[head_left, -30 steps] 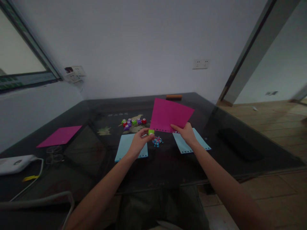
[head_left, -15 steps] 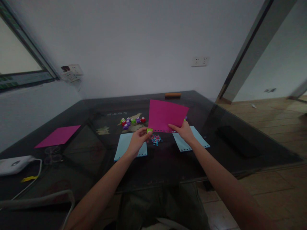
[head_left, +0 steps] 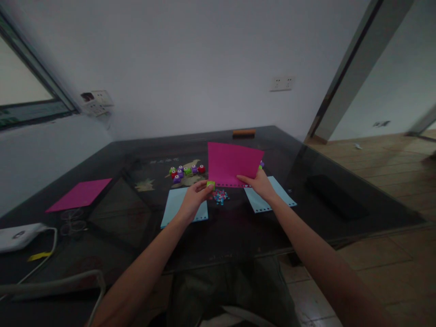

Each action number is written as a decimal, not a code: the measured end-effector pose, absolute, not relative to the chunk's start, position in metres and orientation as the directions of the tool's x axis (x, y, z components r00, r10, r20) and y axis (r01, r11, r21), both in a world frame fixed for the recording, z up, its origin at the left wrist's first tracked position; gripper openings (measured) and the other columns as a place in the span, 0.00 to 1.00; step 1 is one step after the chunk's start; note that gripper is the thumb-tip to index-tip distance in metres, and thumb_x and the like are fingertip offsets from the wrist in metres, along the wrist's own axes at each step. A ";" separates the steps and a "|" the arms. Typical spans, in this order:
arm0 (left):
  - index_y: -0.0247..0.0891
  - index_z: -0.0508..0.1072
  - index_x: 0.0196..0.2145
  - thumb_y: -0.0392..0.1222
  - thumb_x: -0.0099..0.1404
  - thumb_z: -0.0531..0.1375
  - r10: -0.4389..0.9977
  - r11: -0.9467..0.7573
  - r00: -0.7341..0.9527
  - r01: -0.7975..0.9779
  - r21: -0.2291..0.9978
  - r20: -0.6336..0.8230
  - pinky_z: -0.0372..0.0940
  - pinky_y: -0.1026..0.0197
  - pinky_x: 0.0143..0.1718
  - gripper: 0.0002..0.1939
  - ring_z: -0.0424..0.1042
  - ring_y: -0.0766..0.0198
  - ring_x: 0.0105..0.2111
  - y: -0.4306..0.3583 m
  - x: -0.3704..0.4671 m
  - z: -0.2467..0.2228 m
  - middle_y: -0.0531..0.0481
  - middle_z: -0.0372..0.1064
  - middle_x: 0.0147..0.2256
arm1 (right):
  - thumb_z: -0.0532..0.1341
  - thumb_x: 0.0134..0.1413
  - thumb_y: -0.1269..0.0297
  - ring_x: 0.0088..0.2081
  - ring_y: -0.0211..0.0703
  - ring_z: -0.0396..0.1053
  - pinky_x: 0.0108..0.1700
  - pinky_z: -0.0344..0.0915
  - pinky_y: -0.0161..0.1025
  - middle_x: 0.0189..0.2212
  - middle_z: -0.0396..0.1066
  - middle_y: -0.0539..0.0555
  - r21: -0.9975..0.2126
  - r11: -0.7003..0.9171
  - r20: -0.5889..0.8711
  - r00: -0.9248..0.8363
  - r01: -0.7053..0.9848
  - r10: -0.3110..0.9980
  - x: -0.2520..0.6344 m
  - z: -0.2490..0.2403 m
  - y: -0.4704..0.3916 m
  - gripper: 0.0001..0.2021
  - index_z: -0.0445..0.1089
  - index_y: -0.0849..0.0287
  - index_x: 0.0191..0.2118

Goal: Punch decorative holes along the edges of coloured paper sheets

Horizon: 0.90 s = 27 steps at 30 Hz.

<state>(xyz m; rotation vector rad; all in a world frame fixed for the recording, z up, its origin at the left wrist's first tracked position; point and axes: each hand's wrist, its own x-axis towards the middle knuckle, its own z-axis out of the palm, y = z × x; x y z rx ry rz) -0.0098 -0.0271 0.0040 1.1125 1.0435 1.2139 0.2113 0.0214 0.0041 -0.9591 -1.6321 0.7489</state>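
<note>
My left hand (head_left: 194,199) is closed on a small green craft punch (head_left: 210,184) at the lower left corner of a bright pink sheet of paper (head_left: 233,161). A row of punched holes runs along the sheet's lower edge. My right hand (head_left: 260,185) grips the sheet near its lower right corner, thumb on the near face, fingers hidden behind. Below the sheet lies a small heap of pink and blue paper cut-outs (head_left: 220,197). Light blue sheets with holes along their near edges lie under my left wrist (head_left: 173,206) and right wrist (head_left: 282,194).
Several red, green and purple punches (head_left: 186,171) stand behind my left hand. Another pink sheet (head_left: 80,194) lies far left, near a white device (head_left: 20,236) with a cable. A black oblong object (head_left: 335,196) is at the right, and a brown cylinder (head_left: 244,132) by the wall.
The whole view has shifted slightly. Both hands keep their holds on the punch and the pink sheet, with little visible movement over the table.
</note>
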 end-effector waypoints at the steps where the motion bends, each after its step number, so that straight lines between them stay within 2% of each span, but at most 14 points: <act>1: 0.34 0.72 0.37 0.44 0.50 0.64 0.997 0.027 0.076 -0.164 0.986 -0.015 0.63 0.65 0.30 0.16 0.69 0.67 0.29 -0.027 -0.010 0.004 0.48 0.70 0.33 | 0.64 0.43 0.59 0.42 0.50 0.70 0.48 0.64 0.49 0.39 0.73 0.57 -0.849 0.481 0.464 -0.127 0.217 0.876 0.211 0.005 0.021 0.16 0.71 0.60 0.39; 9: 0.34 0.72 0.36 0.44 0.50 0.65 0.997 0.037 0.073 -0.185 0.982 -0.024 0.63 0.65 0.32 0.16 0.69 0.67 0.29 -0.027 -0.010 0.004 0.48 0.70 0.32 | 0.64 0.42 0.59 0.41 0.50 0.70 0.48 0.65 0.50 0.40 0.73 0.57 -0.870 0.461 0.441 -0.140 0.176 0.886 0.211 0.006 0.021 0.17 0.70 0.60 0.41; 20: 0.33 0.71 0.35 0.44 0.49 0.65 0.997 0.039 0.065 -0.193 0.980 -0.027 0.64 0.63 0.33 0.16 0.69 0.67 0.28 -0.029 -0.008 0.007 0.48 0.70 0.30 | 0.64 0.42 0.61 0.44 0.51 0.69 0.50 0.64 0.50 0.40 0.73 0.56 -0.868 0.453 0.433 -0.140 0.201 0.891 0.211 0.009 0.019 0.18 0.69 0.59 0.42; 27: 0.34 0.71 0.37 0.45 0.50 0.64 0.998 0.024 0.055 -0.136 0.990 -0.017 0.63 0.65 0.31 0.17 0.69 0.67 0.28 -0.027 -0.010 0.004 0.47 0.70 0.33 | 0.65 0.41 0.60 0.43 0.53 0.69 0.48 0.65 0.53 0.38 0.73 0.57 -0.872 0.447 0.426 -0.139 0.199 0.894 0.211 0.008 0.019 0.19 0.69 0.59 0.42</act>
